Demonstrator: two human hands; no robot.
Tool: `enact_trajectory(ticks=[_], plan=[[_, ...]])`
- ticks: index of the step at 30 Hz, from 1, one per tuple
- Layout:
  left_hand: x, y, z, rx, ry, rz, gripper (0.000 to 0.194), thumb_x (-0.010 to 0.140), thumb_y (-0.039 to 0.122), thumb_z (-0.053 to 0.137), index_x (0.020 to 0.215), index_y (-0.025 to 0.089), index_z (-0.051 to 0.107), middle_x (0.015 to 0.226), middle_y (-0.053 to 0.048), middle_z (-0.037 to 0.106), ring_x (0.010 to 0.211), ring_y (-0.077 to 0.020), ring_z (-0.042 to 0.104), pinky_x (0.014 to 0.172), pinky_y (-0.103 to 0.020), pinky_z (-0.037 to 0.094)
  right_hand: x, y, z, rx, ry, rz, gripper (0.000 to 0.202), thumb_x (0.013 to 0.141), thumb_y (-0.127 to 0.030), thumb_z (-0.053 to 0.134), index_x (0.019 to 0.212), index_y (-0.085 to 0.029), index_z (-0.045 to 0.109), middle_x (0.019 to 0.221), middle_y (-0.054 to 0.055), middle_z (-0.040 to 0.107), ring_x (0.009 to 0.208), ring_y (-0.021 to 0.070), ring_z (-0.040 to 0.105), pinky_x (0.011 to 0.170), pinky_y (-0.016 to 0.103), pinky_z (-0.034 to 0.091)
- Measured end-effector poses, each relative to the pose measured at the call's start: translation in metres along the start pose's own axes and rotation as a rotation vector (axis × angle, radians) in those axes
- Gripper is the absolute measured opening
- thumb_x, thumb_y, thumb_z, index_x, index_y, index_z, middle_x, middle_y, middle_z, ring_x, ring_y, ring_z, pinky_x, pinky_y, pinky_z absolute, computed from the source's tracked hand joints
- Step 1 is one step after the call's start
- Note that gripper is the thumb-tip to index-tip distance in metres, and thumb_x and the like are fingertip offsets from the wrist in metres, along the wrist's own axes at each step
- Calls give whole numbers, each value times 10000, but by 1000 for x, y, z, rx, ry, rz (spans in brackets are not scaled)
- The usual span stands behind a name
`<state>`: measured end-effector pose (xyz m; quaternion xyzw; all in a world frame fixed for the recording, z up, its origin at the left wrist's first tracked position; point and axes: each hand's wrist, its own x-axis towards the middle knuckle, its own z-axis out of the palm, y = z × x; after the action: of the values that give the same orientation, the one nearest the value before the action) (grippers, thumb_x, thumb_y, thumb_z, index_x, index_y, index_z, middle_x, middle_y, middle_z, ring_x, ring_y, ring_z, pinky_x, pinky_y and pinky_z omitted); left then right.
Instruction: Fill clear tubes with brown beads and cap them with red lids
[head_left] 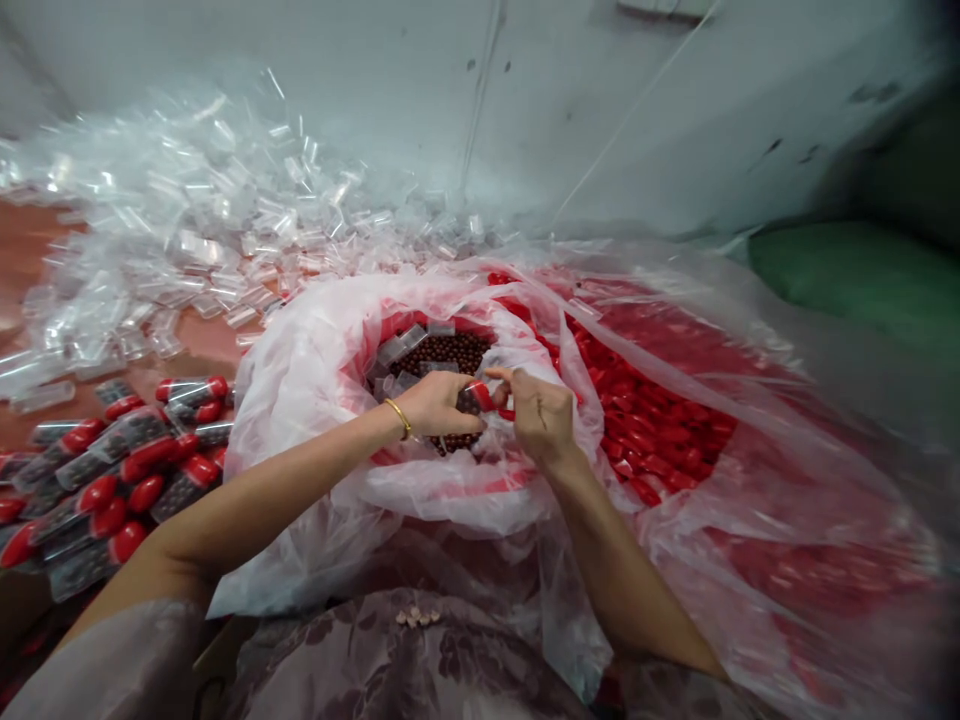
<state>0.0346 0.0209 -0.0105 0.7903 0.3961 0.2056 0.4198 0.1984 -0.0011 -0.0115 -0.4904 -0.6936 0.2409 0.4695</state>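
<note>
While the left hand [439, 402] held the tube [471, 398] over the bag [300, 400], the tube lay roughly sideways, red end [481, 394] rightward. Beside it, the right hand [541, 415] was curled, its grip unclear.

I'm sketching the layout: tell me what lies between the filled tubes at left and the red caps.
An open white bag of brown beads and clear tubes, with the left hand and right hand over it, in the head view.
</note>
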Motion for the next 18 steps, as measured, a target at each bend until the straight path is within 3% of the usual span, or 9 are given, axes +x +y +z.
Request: enact_trajectory(ticks=[3, 5, 7, 10, 13, 16, 18], plan=[[-1, 1, 3, 91, -53, 29, 118, 658, 255, 629, 690, 152, 581, 552, 43, 513, 511, -80, 433, 506, -201, 290, 14, 2, 16, 317, 156, 238, 586, 887, -603, 272, 851, -198, 694, 654, 5, 547, 436, 82, 401, 438, 247, 321], [-3, 0, 6, 188, -65, 84, 106, 672, 250, 619, 706, 152, 597, 587, 21, 557, 527, -93, 462, 517, -211, 302, 21, 3, 29, 470, 74, 372, 654, 859, -662, 234, 967, -194, 678, 744, 11, 566, 453, 72, 418, 444, 238, 350], [-5, -2, 8, 299, -52, 127, 138, 689, 273, 608, 744, 147, 621, 644, -15, 608, 566, -123, 514, 534, -225, 329, 24, 4, 39, 493, -53, 417, 700, 842, -696, 215, 1116, -203, 630, 880, 31, 600, 616, 99, 544, 587, 247, 450], [-8, -5, 9, 458, -73, 149, 223, 698, 310, 602, 833, 139, 651, 733, -67, 665, 653, -185, 596, 567, -250, 385, 19, 7, 46, 390, -189, 348, 729, 845, -704, 199, 1296, -226, 516, 1059, 47, 610, 947, 156, 587, 892, 316, 443], [-9, -7, 9, 577, -118, 149, 263, 695, 298, 591, 892, 136, 658, 777, -91, 691, 699, -221, 635, 589, -272, 425, 13, 8, 47, 272, -199, 200, 705, 847, -695, 263, 1339, -236, 475, 1182, 53, 582, 1130, 184, 516, 1048, 366, 330], [-4, -4, 11, 629, -73, 152, 238, 701, 284, 578, 878, 144, 654, 781, -86, 700, 694, -216, 647, 590, -272, 438, 13, 4, 48, 312, -92, 148, 683, 859, -677, 239, 1268, -221, 540, 1180, 66, 594, 1119, 196, 529, 1026, 380, 362], [-1, 1, 12, 613, 18, 159, 192, 712, 294, 578, 824, 153, 644, 737, -63, 692, 656, -191, 638, 571, -255, 431, 16, -1, 44, 404, 64, 156, 715, 873, -653, 128, 1166, -204, 600, 1111, 82, 624, 1019, 193, 580, 922, 372, 443]])
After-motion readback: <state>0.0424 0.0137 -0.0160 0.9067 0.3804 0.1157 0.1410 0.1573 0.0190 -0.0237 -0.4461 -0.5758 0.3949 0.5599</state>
